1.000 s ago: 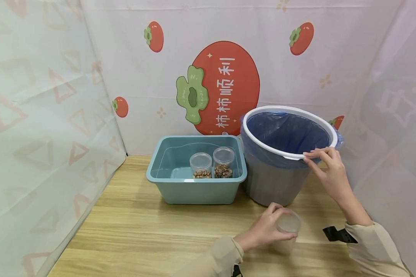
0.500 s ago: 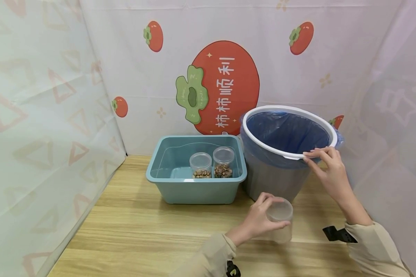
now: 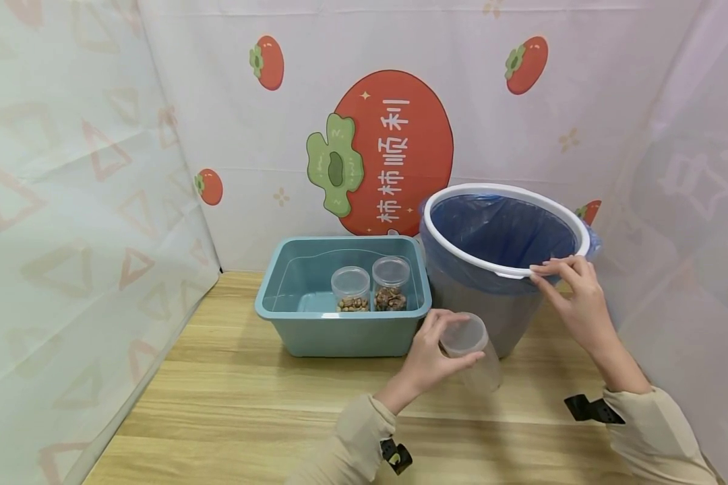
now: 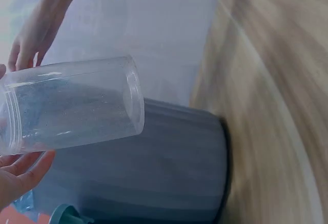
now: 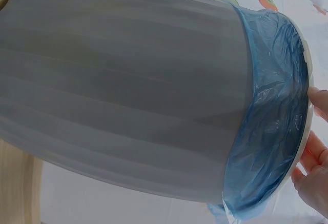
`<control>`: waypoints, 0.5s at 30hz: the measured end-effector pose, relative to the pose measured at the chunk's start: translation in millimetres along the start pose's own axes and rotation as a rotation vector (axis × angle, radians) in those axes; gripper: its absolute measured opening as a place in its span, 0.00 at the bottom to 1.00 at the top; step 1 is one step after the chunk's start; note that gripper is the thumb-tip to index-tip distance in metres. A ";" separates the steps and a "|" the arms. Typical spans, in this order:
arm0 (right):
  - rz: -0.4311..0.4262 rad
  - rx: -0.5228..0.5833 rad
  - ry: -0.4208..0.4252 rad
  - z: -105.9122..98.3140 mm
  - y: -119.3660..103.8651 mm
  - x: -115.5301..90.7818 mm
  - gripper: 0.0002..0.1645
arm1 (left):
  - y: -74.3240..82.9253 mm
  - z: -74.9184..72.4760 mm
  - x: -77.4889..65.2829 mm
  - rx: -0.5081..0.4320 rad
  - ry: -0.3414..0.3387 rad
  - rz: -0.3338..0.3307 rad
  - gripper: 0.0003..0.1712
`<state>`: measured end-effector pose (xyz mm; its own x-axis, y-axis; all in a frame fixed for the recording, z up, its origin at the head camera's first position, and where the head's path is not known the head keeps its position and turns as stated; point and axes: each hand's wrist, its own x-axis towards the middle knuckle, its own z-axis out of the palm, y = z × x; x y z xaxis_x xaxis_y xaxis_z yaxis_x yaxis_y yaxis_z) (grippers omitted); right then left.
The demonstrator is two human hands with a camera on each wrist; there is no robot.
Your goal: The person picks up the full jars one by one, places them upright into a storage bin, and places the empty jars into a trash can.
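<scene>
My left hand (image 3: 427, 357) grips a clear plastic jar (image 3: 485, 367) near its mouth. The jar leans in front of the grey trash bin (image 3: 518, 313), and no contents show through its wall (image 4: 77, 106) in the left wrist view. With thumb and fingertips, my right hand (image 3: 576, 296) pinches the bin's white rim ring (image 3: 491, 188) at the front right. A blue bag (image 5: 271, 90) lines the bin and folds down over its outside under that ring.
A teal plastic tub (image 3: 340, 340) stands left of the bin. Inside it are two lidded clear jars, one with light-brown nuts (image 3: 353, 305) and one with darker walnut-like pieces (image 3: 391, 300). Behind them hangs a printed white cloth (image 3: 249, 135).
My left hand has carried the jar up and to the left, closer to the bin and tub, and tilted it. My right hand stays on the bin's rim ring.
</scene>
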<state>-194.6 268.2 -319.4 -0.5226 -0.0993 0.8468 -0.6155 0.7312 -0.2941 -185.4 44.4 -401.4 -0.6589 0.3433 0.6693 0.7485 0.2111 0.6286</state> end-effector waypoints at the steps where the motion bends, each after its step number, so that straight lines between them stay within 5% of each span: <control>1: 0.001 0.000 -0.002 -0.2 0.0 0.1 0.18 | -0.1 -2.8 1.2 -0.018 0.012 -0.001 0.29; 15: 0.009 0.002 -0.008 -0.6 0.2 0.2 0.18 | 3.7 -43.0 19.4 -0.080 0.165 0.014 0.29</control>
<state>-194.4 268.7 -319.0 -0.5327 -0.0982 0.8406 -0.6119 0.7309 -0.3024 -198.6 12.6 -369.1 -0.6565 0.1893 0.7302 0.7539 0.1311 0.6438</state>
